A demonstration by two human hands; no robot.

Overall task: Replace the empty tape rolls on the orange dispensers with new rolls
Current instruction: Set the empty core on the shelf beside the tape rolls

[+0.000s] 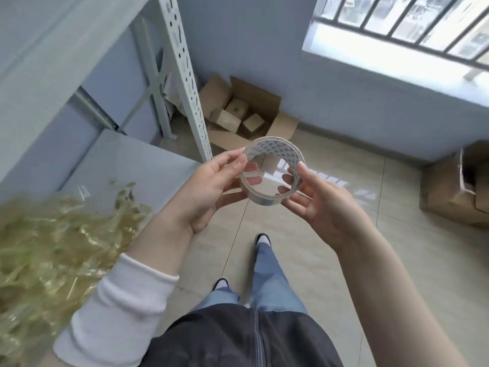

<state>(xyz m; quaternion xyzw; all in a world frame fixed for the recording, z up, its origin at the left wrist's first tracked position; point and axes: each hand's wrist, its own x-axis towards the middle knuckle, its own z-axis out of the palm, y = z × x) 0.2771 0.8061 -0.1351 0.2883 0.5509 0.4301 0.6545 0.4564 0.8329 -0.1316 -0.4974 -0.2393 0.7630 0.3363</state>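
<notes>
- Left hand (211,186) pinches the left side of the tape roll (275,148): thumb on the near rim, fingertips showing thru the hole from behind.
- Right hand (320,205) does the same on the right side: thumb on the rim, fingers curled underneath.
- Roll sits btwn both hands, touching both, held in the air in front of the torso, over the floor (428,260).
- Axis: hole faces up toward the camera, tilted slightly away, w/ floor tiles visible straight thru it. Inner face has a printed pattern.
- Ring wall looks thin. Can't tell if it's a spent core or a roll w/ tape on it.
- Neither hand is nearer, the hold is shared evenly. Prob. either could take it alone.
- Key relation: no orange dispenser in view, so its direction from the hands can't be given. My guess is the roll's hole must be turned from facing up to line up w/ the dispenser hub once that's found.
- Desk (127,160) lies left of and below the left hand. It carries a heap of yellowish shredded strips (53,234) close by the left forearm, apart from the roll.
- Shelf upright (182,75) stands beyond the left hand.
- Open cardboard box (254,92) sits on the floor beyond both hands, w/ small boxes inside.
- Second box (449,192) is well off to the right of the right hand.
</notes>
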